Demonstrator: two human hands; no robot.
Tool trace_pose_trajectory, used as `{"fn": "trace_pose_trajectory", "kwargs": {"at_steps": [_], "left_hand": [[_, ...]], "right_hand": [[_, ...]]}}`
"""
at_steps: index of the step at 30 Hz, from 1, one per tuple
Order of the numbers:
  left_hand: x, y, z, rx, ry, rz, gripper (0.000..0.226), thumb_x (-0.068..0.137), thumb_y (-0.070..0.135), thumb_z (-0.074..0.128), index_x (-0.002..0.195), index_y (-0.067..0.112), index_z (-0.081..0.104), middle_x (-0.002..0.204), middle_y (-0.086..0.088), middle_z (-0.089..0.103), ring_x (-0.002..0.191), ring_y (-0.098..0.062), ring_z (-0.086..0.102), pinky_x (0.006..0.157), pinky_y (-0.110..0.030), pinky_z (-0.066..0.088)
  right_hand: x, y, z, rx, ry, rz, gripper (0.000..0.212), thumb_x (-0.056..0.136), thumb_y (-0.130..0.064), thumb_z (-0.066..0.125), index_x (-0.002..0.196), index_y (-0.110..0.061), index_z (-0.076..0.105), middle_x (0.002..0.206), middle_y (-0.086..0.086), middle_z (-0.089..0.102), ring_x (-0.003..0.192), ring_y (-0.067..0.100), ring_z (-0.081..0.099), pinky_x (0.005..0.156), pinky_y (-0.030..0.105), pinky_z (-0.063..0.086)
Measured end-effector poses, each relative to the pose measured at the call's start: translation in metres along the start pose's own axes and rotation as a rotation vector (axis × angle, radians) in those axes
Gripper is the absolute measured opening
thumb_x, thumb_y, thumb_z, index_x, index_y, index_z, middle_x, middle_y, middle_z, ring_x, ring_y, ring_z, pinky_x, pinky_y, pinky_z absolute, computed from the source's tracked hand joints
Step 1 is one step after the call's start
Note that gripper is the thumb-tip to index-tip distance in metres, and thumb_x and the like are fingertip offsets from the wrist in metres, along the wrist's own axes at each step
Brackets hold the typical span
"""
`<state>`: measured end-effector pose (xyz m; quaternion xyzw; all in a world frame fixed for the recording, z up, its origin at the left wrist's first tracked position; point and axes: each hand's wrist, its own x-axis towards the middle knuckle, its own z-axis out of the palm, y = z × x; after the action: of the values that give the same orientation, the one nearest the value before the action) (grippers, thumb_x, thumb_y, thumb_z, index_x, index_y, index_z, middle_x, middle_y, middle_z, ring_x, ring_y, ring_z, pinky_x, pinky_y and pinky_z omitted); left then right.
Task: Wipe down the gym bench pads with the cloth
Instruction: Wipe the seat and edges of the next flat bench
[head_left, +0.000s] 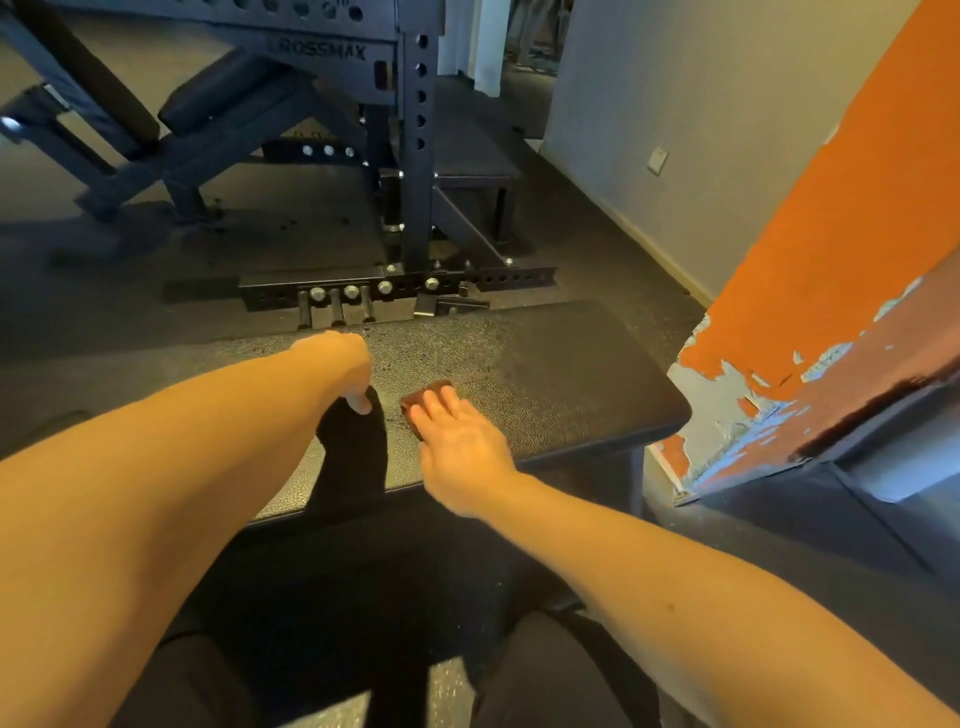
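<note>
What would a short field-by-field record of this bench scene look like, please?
surface: black bench pad, flat and textured
cloth: small brown cloth, lying on the pad
right hand: straight fingers pressing on the cloth
left hand: on the pad left of the cloth, fingers hidden
behind: black rack
right side: orange wall, paint peeling

Beyond the grip stands a black Crossmax rack (415, 156); right of the grip, an orange pillar (831, 249) with peeling paint.
</note>
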<state>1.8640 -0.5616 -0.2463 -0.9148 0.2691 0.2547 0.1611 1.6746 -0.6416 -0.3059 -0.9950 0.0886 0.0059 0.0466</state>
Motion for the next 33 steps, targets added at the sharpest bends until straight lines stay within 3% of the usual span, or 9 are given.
{"fn": "trace_pose_trajectory", "kwargs": {"at_steps": [3,6,11,15,17,21,26,29,33], "left_hand": [[0.004,-0.004,0.001,0.051,0.046,0.042,0.076,0.089,0.059,0.068,0.134,-0.001,0.056,0.079,-0.006,0.051,0.118,-0.035,0.061,0.102,-0.045,0.051],[0.006,-0.006,0.002,0.056,0.1,0.054,0.076,0.084,0.061,0.072,0.128,0.0,0.061,0.08,-0.007,0.05,0.115,-0.035,0.061,0.098,-0.045,0.054],[0.008,-0.008,0.003,0.004,0.105,0.022,0.083,0.079,0.063,0.076,0.129,-0.002,0.058,0.097,-0.012,0.048,0.117,-0.038,0.058,0.096,-0.048,0.054],[0.014,-0.008,0.003,0.009,0.086,0.011,0.082,0.081,0.061,0.076,0.131,-0.002,0.057,0.11,-0.013,0.053,0.121,-0.04,0.056,0.098,-0.048,0.053],[0.019,-0.009,0.004,0.015,0.088,0.015,0.087,0.079,0.059,0.078,0.139,0.002,0.052,0.116,-0.014,0.053,0.122,-0.039,0.055,0.098,-0.049,0.053],[0.02,-0.011,0.002,0.027,0.111,0.032,0.093,0.077,0.063,0.078,0.142,0.004,0.049,0.115,-0.012,0.048,0.122,-0.037,0.054,0.097,-0.048,0.054],[0.011,-0.01,-0.002,-0.012,0.129,0.042,0.095,0.076,0.064,0.078,0.14,0.0,0.05,0.109,-0.011,0.044,0.121,-0.036,0.053,0.096,-0.047,0.054],[0.012,-0.011,0.002,-0.013,0.132,0.054,0.093,0.077,0.063,0.078,0.139,0.001,0.05,0.11,-0.01,0.043,0.121,-0.036,0.052,0.096,-0.047,0.053],[0.014,-0.011,0.001,0.002,0.092,0.035,0.099,0.076,0.065,0.077,0.143,0.001,0.046,0.116,-0.013,0.043,0.124,-0.038,0.051,0.099,-0.05,0.052]], "right_hand": [[-0.004,0.041,-0.009,0.017,-0.007,-0.067,0.05,0.107,-0.028,0.035,0.156,-0.025,0.033,0.165,-0.004,0.03,0.155,0.022,0.019,0.128,0.046,0.016],[0.002,0.098,-0.017,-0.009,0.012,0.138,0.043,0.103,-0.026,0.034,0.145,-0.022,0.043,0.149,-0.002,0.044,0.14,0.023,0.036,0.117,0.047,0.034],[0.02,0.097,-0.021,0.005,-0.025,0.427,0.052,0.103,-0.027,0.029,0.152,-0.011,0.038,0.159,0.01,0.035,0.146,0.032,0.027,0.12,0.046,0.03],[0.038,0.026,-0.012,0.015,0.011,0.232,0.054,0.099,-0.025,0.034,0.15,-0.012,0.04,0.158,0.009,0.036,0.147,0.03,0.026,0.122,0.045,0.027],[0.046,-0.001,-0.012,0.036,-0.02,0.121,0.057,0.103,-0.024,0.033,0.159,-0.017,0.03,0.168,0.006,0.022,0.156,0.028,0.01,0.128,0.043,0.013],[0.043,0.024,-0.023,0.119,-0.026,0.033,0.059,0.104,-0.019,0.035,0.162,-0.026,0.026,0.171,-0.004,0.015,0.158,0.02,0.006,0.127,0.039,0.005],[0.051,0.115,-0.021,0.025,0.033,0.297,0.05,0.102,-0.019,0.031,0.151,-0.013,0.041,0.158,0.007,0.037,0.145,0.029,0.028,0.121,0.043,0.027],[0.063,0.118,-0.018,-0.01,0.017,0.458,0.05,0.103,-0.022,0.033,0.15,-0.009,0.041,0.157,0.012,0.038,0.145,0.034,0.029,0.12,0.044,0.028],[0.082,0.061,-0.012,-0.03,0.027,0.357,0.053,0.094,-0.022,0.04,0.145,-0.009,0.045,0.15,0.013,0.043,0.138,0.033,0.035,0.118,0.045,0.032]]}}
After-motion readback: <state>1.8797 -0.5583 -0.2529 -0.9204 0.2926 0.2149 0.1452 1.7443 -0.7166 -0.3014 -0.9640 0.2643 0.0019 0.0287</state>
